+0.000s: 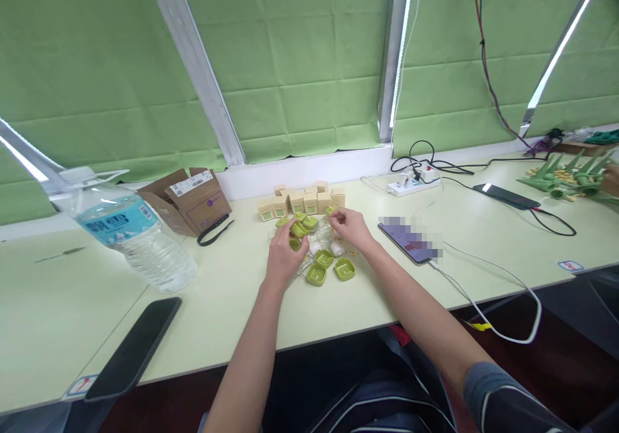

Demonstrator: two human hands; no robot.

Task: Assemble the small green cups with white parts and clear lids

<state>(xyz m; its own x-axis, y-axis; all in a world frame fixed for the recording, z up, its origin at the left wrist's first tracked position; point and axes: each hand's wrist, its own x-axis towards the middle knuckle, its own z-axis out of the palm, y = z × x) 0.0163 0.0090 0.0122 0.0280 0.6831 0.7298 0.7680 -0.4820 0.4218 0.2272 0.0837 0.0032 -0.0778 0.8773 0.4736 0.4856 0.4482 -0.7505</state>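
Observation:
Over a pile of small parts, my left hand (284, 259) curls its thumb and fingers around a green plastic shell (299, 229). My right hand (352, 226) is on the pile's right side with its fingertips pinched together. A bit of green shows by those fingertips, but what they hold is hidden. Below the hands, three hollow green shells lie on the table: one at the right (345, 269), one at the front (316, 275) and one behind it (324, 258). Between my hands are white rounded pieces (337, 248) and clear plastic bits. Several small cream boxes (310, 203) with green faces stand behind the pile.
At the left are a large water bottle (140, 242), a brown carton (193, 204) and a black phone (135, 346) at the table edge. To the right lie a cabled phone (407, 242), a power strip (413, 186), another phone (507, 196) and green plastic parts (565, 176).

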